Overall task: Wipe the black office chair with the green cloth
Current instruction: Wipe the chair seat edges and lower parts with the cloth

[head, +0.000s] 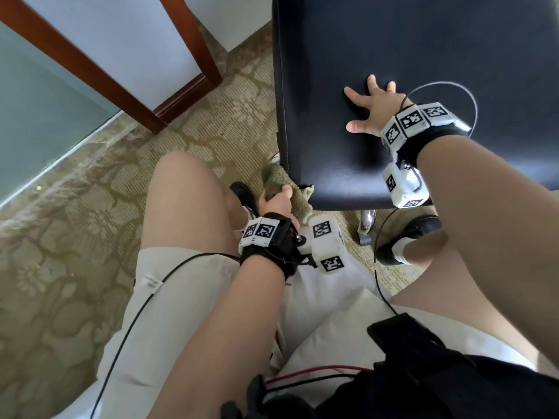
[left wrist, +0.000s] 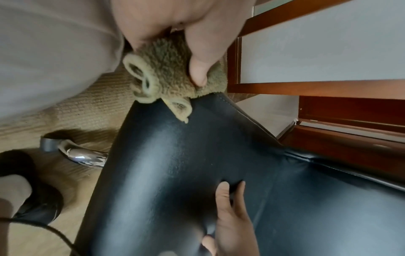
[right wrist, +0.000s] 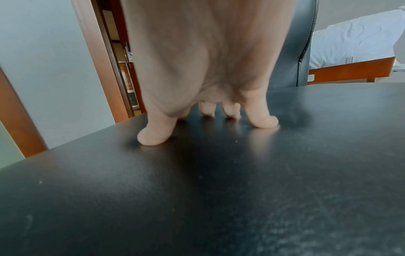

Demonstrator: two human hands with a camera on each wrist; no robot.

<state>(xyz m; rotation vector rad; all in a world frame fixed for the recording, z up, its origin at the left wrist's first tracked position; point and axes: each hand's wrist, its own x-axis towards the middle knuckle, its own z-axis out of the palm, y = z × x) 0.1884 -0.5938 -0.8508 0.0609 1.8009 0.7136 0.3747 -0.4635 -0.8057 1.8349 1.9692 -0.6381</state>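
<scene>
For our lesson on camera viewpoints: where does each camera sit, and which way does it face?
Head: looks down from above at the chair, both hands, thighs and shoes.
Left wrist: looks along the left hand gripping the cloth at the seat's corner.
Right wrist: sits low over the seat, behind the right hand with fingertips pressing.
Shared: left wrist view also shows the right hand.

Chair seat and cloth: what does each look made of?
Chair seat: smooth black leather or imitation leather, going by its soft sheen and stitched seam; which one cannot be told. Cloth: olive-green looped terry or microfibre, fuzzy pile, bound edge, bunched in the left hand.
</scene>
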